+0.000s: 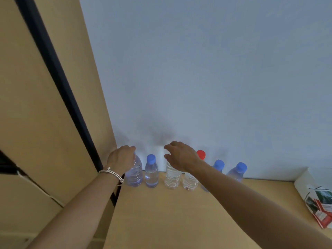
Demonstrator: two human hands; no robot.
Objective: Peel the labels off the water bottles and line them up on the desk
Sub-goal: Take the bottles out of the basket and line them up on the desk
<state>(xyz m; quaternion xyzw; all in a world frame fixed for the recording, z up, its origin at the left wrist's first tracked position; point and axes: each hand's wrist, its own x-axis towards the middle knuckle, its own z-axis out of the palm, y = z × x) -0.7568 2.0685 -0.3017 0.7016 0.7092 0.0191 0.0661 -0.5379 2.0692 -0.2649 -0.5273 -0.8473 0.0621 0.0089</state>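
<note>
The row of bottles (151, 175) stands upright at the far edge of the bench (179, 216), at twelve o'clock against the wall (197, 87), and all look bare of labels. At eleven o'clock the left hand (122, 158) has its fingers (130, 149) curled down over the cap and shoulder of the end bottle (135, 175). The right hand (181, 157) hovers just above the third bottle (172, 177), fingers spread and loosely bent, holding nothing. The bottles look thin-walled, ribbed and full, so probably weighty, easily dented by a squeeze and slick on the bare plastic. The cap and neck should give the stiffest hold, and the ribbed waist a better grip for nudging one sideways into line.
</note>
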